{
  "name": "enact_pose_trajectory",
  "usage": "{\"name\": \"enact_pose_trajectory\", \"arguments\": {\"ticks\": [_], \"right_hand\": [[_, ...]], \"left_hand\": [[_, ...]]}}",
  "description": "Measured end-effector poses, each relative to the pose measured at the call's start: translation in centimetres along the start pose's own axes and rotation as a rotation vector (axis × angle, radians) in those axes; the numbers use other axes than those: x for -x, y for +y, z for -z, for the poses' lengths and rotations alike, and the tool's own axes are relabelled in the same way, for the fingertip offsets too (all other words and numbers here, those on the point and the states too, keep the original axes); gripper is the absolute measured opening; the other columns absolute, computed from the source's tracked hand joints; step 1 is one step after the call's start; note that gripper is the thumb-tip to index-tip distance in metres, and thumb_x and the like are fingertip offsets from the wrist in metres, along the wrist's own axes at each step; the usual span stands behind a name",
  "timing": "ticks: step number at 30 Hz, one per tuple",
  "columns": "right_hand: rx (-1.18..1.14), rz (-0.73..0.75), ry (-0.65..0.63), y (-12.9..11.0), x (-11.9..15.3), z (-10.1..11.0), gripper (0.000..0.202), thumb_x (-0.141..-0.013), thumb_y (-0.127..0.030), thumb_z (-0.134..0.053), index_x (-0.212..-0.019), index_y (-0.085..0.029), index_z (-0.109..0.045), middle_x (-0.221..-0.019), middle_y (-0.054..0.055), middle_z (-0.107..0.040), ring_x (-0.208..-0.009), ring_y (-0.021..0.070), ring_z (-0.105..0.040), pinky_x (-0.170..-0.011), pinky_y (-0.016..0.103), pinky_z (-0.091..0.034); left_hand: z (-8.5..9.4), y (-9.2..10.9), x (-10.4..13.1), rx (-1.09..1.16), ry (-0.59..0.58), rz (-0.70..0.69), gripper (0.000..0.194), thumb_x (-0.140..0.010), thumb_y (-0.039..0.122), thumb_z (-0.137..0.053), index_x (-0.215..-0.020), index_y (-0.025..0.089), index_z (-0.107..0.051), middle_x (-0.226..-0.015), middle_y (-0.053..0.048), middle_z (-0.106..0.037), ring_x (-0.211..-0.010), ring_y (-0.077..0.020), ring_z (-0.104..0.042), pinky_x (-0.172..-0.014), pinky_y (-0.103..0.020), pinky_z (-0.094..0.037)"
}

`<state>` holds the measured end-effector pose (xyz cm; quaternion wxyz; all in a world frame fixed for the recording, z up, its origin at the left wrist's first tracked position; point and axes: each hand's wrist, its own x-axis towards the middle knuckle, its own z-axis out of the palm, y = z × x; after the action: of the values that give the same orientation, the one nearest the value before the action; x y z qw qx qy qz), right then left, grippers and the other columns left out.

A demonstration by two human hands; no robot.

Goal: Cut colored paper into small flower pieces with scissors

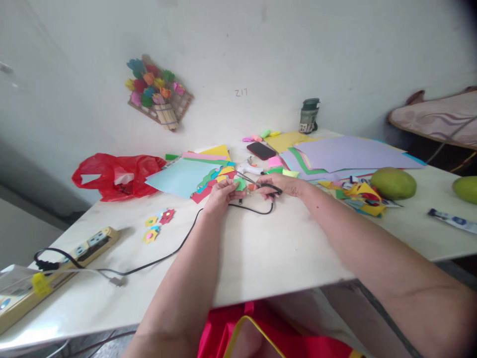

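Note:
My left hand (220, 195) pinches a small piece of green paper (239, 185) above the middle of the table. A pair of scissors (271, 187) with black handles is gripped in my right hand (275, 184), its blades pointing left toward the green piece. Whether the blades touch the paper I cannot tell. Just behind my left hand lie coloured paper strips (208, 183) with wavy edges. A white glue gun (250, 169) rests behind the scissors. Several small paper flowers (150, 235) in yellow, red and blue lie to the left.
A black cable (175, 253) runs from the power strip (106, 238) toward my hands. A red plastic bag (112, 174) sits back left. Coloured sheets (346, 154), a phone (261, 150) and a dark tumbler (309, 115) stand behind; paper scraps (363, 198) and a green fruit (393, 183) lie right.

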<state>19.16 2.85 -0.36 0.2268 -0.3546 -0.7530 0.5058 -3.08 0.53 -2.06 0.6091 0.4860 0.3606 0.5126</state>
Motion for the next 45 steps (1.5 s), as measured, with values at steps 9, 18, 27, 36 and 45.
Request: {"name": "enact_pose_trajectory", "arguments": {"ticks": [9,18,27,36,45], "right_hand": [[0.027,-0.020,-0.028,-0.02,0.09,-0.01,0.029,-0.078,-0.041,-0.068,-0.085,-0.014,-0.059,-0.063,0.000,-0.061,-0.045,0.0063,-0.053,-0.038,0.017,-0.033],[0.055,-0.004,-0.038,0.07,-0.13,-0.15,0.035,-0.073,-0.043,-0.072,-0.088,-0.014,-0.061,-0.063,-0.002,-0.061,-0.046,0.0064,-0.053,-0.044,0.018,-0.040],[0.066,0.026,-0.029,0.30,-0.58,-0.51,0.038,-0.067,-0.043,-0.076,-0.088,-0.014,-0.063,-0.063,-0.003,-0.058,-0.050,0.0073,-0.052,-0.047,0.020,-0.041],[0.010,0.027,-0.025,0.05,-0.66,-0.81,0.041,-0.061,-0.043,-0.079,-0.084,-0.014,-0.061,-0.071,-0.001,-0.058,-0.056,0.0082,-0.055,-0.049,0.021,-0.043],[-0.007,0.022,-0.026,0.15,-0.75,-0.78,0.043,-0.061,-0.044,-0.079,-0.086,-0.014,-0.063,-0.075,0.000,-0.059,-0.059,0.0092,-0.056,-0.050,0.022,-0.044]], "left_hand": [[0.24,-0.31,-0.32,0.016,-0.002,0.016,0.036,-0.059,0.027,-0.083,-0.076,0.015,-0.053,-0.067,-0.001,-0.069,-0.057,-0.0156,-0.069,-0.059,-0.024,-0.056],[0.25,-0.54,-0.51,0.023,0.011,-0.013,0.038,-0.055,0.027,-0.085,-0.071,0.015,-0.053,-0.064,0.002,-0.065,-0.053,-0.0128,-0.065,-0.058,-0.024,-0.055],[0.06,-0.60,-0.43,0.084,0.020,-0.009,0.031,-0.055,0.021,-0.085,-0.068,0.014,-0.058,-0.067,0.001,-0.067,-0.066,-0.0160,-0.070,-0.073,-0.030,-0.058],[-0.01,-0.75,-0.43,0.141,0.014,-0.012,0.019,-0.062,0.015,-0.080,-0.068,0.012,-0.063,-0.073,-0.002,-0.069,-0.073,-0.0180,-0.070,-0.084,-0.038,-0.058],[-0.05,-0.82,-0.54,0.153,0.014,-0.004,0.013,-0.066,0.013,-0.076,-0.067,0.012,-0.064,-0.074,-0.003,-0.070,-0.073,-0.0180,-0.071,-0.085,-0.037,-0.058]]}}
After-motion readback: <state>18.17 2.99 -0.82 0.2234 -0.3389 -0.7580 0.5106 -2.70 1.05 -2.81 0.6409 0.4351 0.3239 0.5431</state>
